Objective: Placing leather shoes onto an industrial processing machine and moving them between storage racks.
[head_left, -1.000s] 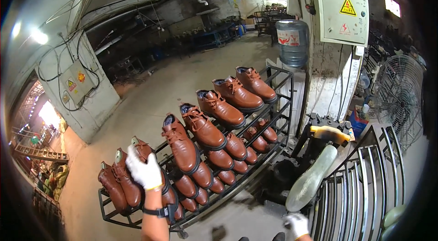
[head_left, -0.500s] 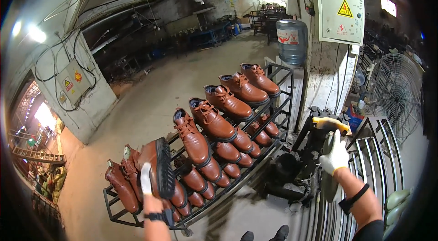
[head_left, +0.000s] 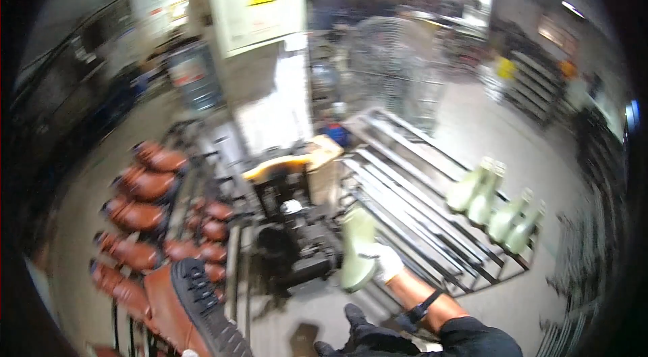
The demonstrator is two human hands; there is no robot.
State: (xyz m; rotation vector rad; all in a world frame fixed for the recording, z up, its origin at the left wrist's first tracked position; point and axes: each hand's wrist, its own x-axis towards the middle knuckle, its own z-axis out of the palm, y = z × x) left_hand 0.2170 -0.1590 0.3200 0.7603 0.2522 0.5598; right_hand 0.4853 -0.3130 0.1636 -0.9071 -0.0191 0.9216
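Pinching a green last [head_left: 356,242], right grip [head_left: 386,264] was beside the machine [head_left: 293,252]. Left of it, with brown shoe [head_left: 174,306], left grip [head_left: 190,353] was unclear.

Here's the brown leather shoe [head_left: 177,310], large at the lower left, tipped sideways, its chunky black tread facing right, the bottom edge cropping it! And over there, the pale green shoe last [head_left: 356,249], smooth, slightly blurred, standing lengthwise, rounded end nearest, gripped at its right side!

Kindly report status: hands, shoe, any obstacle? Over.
Right hand grips green last. Left hand barely visible, by brown shoe. Possible obstacle: black machine, left of last.
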